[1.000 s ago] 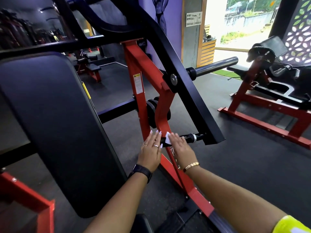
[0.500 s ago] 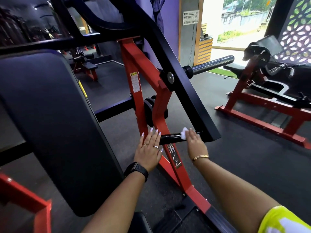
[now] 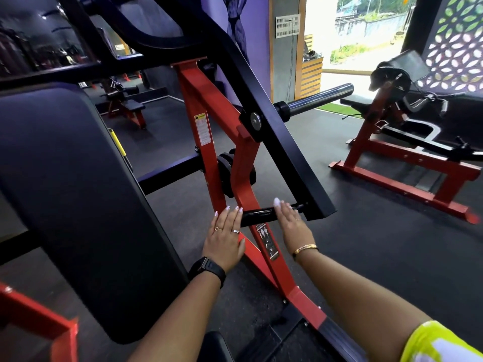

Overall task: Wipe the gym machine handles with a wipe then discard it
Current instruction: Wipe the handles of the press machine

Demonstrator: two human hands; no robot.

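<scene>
Since a second ago the right grip [image 3: 291, 223] slid along the black handle [image 3: 257, 214] to its right end, fingers curled over the white wipe [image 3: 277, 201] on the bar. Left grip [image 3: 224, 236] lies flat, fingers straight, at the left end

Red-framed bench [image 3: 392, 163] stands on dark rubber floor [image 3: 366, 257] at right; second bench [image 3: 128, 107] at rear left; printed notice [image 3: 287, 26] on pillar.
</scene>
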